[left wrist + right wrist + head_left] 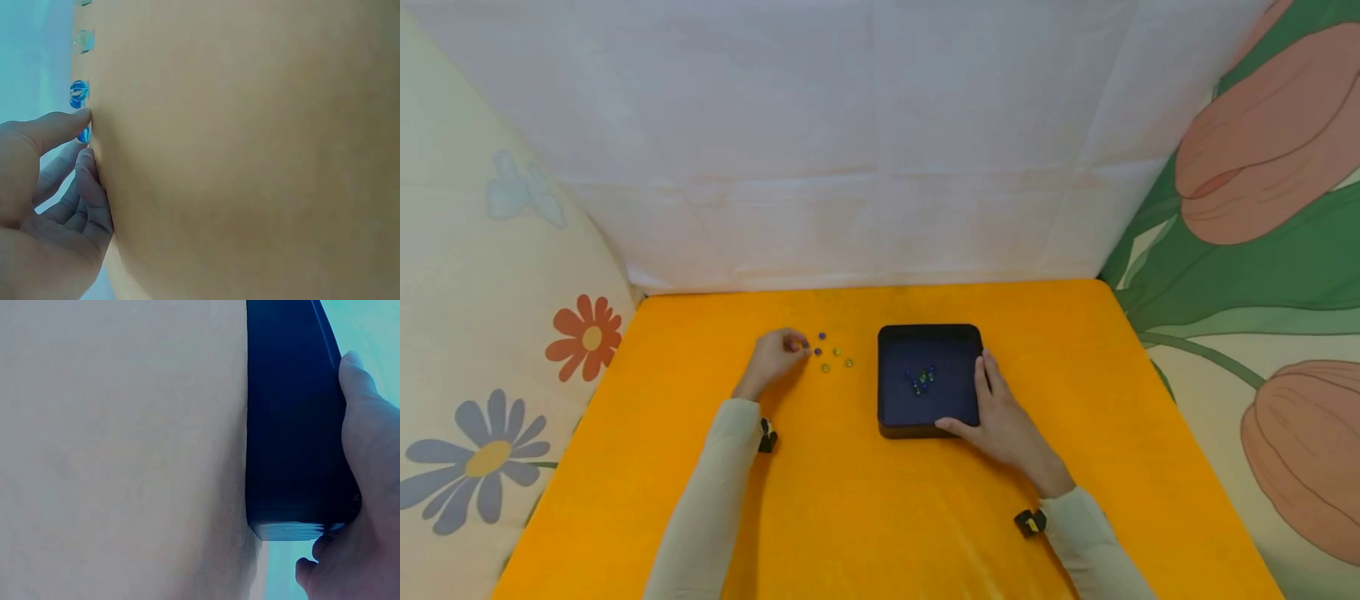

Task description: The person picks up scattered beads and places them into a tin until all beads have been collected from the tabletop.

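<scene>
My left hand is at the left, its thumb and fingertips pinching a blue marble close over the yellow cloth. Right beside those fingertips lies another blue marble, with a second blue one just beyond it. Several clear yellowish marbles, one of them a yellowish marble, are scattered to their right. My right hand holds the near right corner of a square black tray, thumb along the front rim and fingers down the right side. A small cluster of blue and greenish marbles lies inside the tray.
A yellow cloth covers the table. White fabric hangs behind the far edge, and flower-printed panels stand at both sides. Each wrist carries a small black device.
</scene>
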Tool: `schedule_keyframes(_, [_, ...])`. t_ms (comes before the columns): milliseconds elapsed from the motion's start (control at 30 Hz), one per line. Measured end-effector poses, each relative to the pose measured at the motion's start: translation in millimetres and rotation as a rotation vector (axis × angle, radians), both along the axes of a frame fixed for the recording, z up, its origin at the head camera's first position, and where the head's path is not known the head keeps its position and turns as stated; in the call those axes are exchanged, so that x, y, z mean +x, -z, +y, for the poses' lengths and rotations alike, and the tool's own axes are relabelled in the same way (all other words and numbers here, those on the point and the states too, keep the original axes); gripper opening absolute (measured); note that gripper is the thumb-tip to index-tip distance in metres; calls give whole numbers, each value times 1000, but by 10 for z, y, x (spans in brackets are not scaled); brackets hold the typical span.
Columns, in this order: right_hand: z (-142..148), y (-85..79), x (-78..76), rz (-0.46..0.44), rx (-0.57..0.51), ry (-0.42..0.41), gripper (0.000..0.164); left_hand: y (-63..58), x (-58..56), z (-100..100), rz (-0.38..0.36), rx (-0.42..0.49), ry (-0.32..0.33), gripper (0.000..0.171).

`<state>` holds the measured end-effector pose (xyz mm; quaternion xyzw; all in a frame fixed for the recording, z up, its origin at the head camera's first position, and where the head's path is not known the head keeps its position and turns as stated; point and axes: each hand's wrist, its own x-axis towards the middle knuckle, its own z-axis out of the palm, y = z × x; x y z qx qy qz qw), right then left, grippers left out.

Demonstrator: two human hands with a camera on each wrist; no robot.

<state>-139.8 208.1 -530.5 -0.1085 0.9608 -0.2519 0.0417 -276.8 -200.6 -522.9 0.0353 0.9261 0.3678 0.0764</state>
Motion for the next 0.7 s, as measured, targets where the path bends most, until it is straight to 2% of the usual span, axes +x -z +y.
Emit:
schedule_keyframes(167, [0, 0, -6, 3, 3, 3, 129, 18, -23, -7, -13, 1, 12, 34])
schedule_keyframes(567, [-6, 22, -7, 21, 16, -3, 128, 22, -15, 8, -25, 10, -37, 28])
schedule_keyframes(700, [-5, 22, -13, 27, 15, -3, 128, 24, -30, 18, -16, 10, -34, 27])
